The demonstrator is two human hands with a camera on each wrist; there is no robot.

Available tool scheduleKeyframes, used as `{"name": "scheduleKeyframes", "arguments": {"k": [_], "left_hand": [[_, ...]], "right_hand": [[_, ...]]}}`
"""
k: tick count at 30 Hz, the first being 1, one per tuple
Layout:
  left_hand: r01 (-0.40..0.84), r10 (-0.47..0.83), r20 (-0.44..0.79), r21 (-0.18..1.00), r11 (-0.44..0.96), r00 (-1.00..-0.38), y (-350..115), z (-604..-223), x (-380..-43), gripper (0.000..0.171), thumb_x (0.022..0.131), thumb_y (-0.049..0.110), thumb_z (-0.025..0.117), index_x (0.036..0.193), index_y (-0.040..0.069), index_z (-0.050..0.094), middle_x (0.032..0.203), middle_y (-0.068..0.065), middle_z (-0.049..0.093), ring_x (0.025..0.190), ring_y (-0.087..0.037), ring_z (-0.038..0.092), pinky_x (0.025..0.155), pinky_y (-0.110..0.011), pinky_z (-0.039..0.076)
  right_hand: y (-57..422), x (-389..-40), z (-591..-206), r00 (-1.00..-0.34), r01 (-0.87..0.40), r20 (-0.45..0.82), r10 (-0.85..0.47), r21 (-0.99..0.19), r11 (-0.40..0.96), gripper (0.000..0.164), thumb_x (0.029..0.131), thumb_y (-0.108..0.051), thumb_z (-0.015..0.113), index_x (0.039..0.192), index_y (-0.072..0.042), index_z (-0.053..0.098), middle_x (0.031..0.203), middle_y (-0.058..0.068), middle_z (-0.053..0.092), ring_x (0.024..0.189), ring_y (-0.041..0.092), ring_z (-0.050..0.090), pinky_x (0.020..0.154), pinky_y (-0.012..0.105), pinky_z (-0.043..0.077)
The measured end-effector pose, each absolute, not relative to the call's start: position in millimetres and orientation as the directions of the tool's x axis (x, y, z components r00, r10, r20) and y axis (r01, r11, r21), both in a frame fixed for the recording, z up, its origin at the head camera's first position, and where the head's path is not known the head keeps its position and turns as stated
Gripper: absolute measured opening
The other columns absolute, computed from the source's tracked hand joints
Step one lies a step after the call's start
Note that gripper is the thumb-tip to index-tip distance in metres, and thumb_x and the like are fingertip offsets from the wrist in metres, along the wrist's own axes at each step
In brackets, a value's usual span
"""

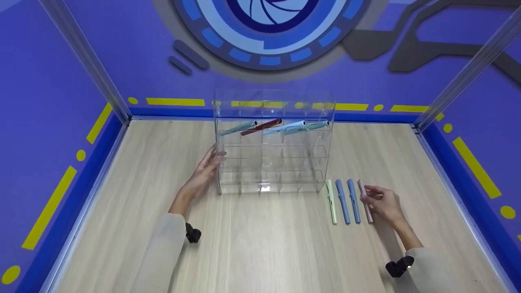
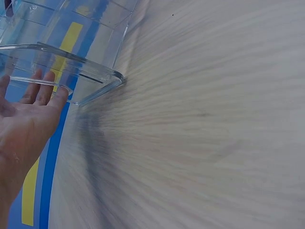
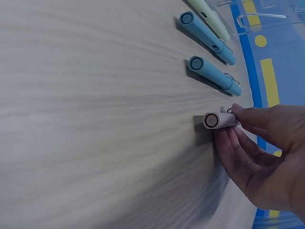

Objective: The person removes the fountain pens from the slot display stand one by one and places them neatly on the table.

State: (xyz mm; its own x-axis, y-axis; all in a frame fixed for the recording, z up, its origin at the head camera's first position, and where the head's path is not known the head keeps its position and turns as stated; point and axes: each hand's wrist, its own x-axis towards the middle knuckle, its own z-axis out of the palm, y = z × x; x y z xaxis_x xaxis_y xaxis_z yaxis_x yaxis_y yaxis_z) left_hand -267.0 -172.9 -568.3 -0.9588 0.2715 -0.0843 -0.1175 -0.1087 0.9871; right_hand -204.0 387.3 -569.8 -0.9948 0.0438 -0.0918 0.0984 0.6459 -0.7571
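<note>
A clear acrylic pen rack (image 1: 271, 162) with several tiers stands at the table's middle. Against its left side rests my left hand (image 1: 203, 173), fingers extended along the side wall and thumb at the front edge; in the left wrist view the fingertips (image 2: 59, 95) meet the clear panel. To the right of the rack, my right hand (image 1: 384, 203) pinches a pale pink pen (image 1: 365, 201) between thumb and fingers. The pen lies close over the table, its round end (image 3: 211, 120) facing the right wrist camera. Left of it lie two blue pens (image 1: 354, 201) and a light green pen (image 1: 331, 202).
On the rack's upper tier lie a teal pen (image 1: 238, 128), a dark red pen (image 1: 261, 127), a light blue pen (image 1: 284, 127) and a blue-green pen (image 1: 311, 127). Blue patterned panels (image 1: 61, 101) enclose the wooden table (image 1: 260, 244) at the back and both sides.
</note>
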Motion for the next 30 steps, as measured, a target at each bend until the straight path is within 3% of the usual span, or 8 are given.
{"name": "scheduleKeyframes", "arguments": {"k": [8,15,23,30], "left_hand": [[-0.092,0.285,-0.061,0.991,-0.098,-0.957,-171.5,-568.7,-269.1,0.064,0.112,0.033,0.039,0.166,0.022,0.007,0.164,-0.011,0.032,0.158,-0.031,0.021,0.131,-0.056,0.009],[-0.103,0.27,-0.075,0.991,-0.09,-0.96,-172.0,-567.9,-267.0,0.063,0.112,0.033,0.04,0.166,0.024,0.009,0.164,-0.011,0.034,0.157,-0.03,0.023,0.129,-0.06,0.008],[-0.115,0.271,-0.086,0.989,-0.093,-0.959,-171.3,-566.9,-266.8,0.065,0.112,0.034,0.041,0.166,0.023,0.007,0.165,-0.01,0.032,0.158,-0.029,0.022,0.13,-0.059,0.008],[-0.133,0.252,-0.108,0.988,-0.083,-0.962,-171.1,-568.6,-268.6,0.064,0.111,0.035,0.043,0.166,0.025,0.01,0.165,-0.008,0.034,0.158,-0.028,0.022,0.13,-0.058,0.011]], "right_hand": [[386.5,-203.6,-570.1,-0.998,0.058,-0.032,0.051,-0.72,0.692,0.042,0.095,-0.003,0.07,0.133,0.01,0.06,0.114,0.03,0.067,0.097,0.028,0.072,0.062,0.015,0.058],[389.0,-201.2,-565.5,-0.998,0.069,-0.061,0.035,-0.759,0.647,0.041,0.099,-0.009,0.067,0.134,0.01,0.059,0.116,0.031,0.067,0.084,0.008,0.071,0.062,0.021,0.061],[385.7,-203.0,-549.3,-0.999,-0.005,0.037,0.038,-0.78,0.626,0.031,0.1,-0.007,0.065,0.126,0.008,0.065,0.113,0.029,0.069,0.078,-0.001,0.069,0.061,0.021,0.061],[367.2,-205.8,-529.8,-0.997,-0.055,0.077,0.015,-0.819,0.572,0.029,0.101,-0.009,0.064,0.125,0.007,0.067,0.116,0.029,0.069,0.083,-0.003,0.067,0.065,0.02,0.062]]}}
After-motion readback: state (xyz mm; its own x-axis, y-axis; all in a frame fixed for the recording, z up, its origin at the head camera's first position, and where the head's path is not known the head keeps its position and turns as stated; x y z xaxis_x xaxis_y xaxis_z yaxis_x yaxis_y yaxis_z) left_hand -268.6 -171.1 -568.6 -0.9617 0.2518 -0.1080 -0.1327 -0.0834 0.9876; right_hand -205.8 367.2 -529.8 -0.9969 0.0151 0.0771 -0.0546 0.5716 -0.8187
